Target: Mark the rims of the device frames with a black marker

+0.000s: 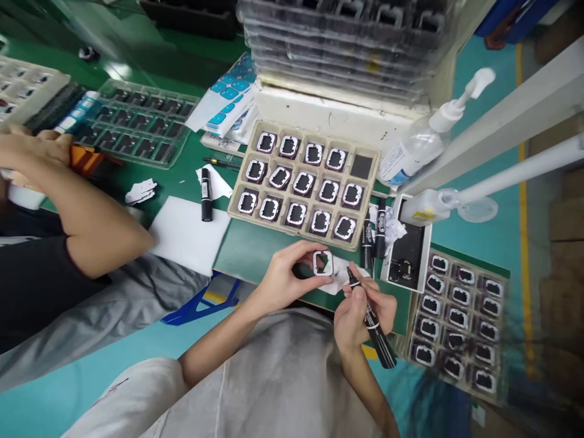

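Note:
Between the thumb and fingers of my left hand (pixel 287 274) is a small square frame (pixel 323 263) with a white rim, held upright. My right hand (pixel 362 310) grips a black marker (pixel 375 331), its dark tip pointing up and left, a short way right of the frame and apart from it. Beneath and behind both hands lies a crumpled white cloth (pixel 340 277). Just beyond them a beige tray (pixel 292 230) holds rows of similar square parts, with one compartment at its back right showing only a dark base.
More black markers (pixel 367 240) lie right of the tray, by an open box (pixel 410 252). A second tray (pixel 417 304) of parts sits at the right. Bottles (pixel 413 152) stand behind. A co-worker's arm (pixel 100 207) reaches in at the left, near a white pad (pixel 189 234).

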`<state>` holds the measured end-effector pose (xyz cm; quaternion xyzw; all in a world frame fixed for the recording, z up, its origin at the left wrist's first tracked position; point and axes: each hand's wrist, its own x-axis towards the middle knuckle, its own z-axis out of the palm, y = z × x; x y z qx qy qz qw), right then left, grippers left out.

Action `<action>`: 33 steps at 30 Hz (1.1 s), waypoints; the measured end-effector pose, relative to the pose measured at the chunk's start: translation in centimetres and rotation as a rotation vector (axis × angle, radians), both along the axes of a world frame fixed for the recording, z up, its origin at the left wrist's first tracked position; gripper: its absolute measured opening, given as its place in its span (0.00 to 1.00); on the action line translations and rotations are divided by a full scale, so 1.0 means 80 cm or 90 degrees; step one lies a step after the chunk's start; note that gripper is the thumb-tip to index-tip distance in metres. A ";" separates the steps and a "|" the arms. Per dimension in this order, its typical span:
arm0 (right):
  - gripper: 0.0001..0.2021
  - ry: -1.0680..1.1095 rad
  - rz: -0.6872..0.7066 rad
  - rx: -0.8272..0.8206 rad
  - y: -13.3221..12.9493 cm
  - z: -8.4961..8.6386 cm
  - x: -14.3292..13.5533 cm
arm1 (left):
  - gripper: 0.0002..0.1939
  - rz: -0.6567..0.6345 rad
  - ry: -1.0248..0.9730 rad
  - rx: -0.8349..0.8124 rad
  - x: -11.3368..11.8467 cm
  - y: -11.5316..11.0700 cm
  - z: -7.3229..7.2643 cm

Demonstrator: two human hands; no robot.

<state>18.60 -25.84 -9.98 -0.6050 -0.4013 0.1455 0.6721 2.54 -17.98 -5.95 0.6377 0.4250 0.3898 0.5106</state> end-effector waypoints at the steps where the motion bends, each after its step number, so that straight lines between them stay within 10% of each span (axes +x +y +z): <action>1: 0.03 0.013 -0.014 0.006 0.001 0.001 0.000 | 0.25 0.005 0.048 0.069 -0.002 0.012 0.010; 6: 0.04 0.050 0.005 -0.003 0.000 0.004 -0.002 | 0.24 -0.010 0.228 0.329 0.016 0.119 0.057; 14: 0.05 0.080 0.003 -0.001 0.000 -0.004 -0.004 | 0.29 -0.044 0.287 0.295 0.114 0.246 0.061; 20: 0.05 0.107 -0.004 -0.026 -0.004 -0.001 -0.004 | 0.22 0.096 0.140 0.264 0.065 0.171 0.053; 27: 0.08 0.132 -0.003 -0.044 -0.006 -0.008 0.002 | 0.12 0.332 -0.324 -0.309 -0.026 -0.004 0.004; 33: 0.10 0.152 0.001 -0.012 0.003 -0.018 0.000 | 0.23 0.339 -0.479 -0.395 -0.024 -0.019 0.005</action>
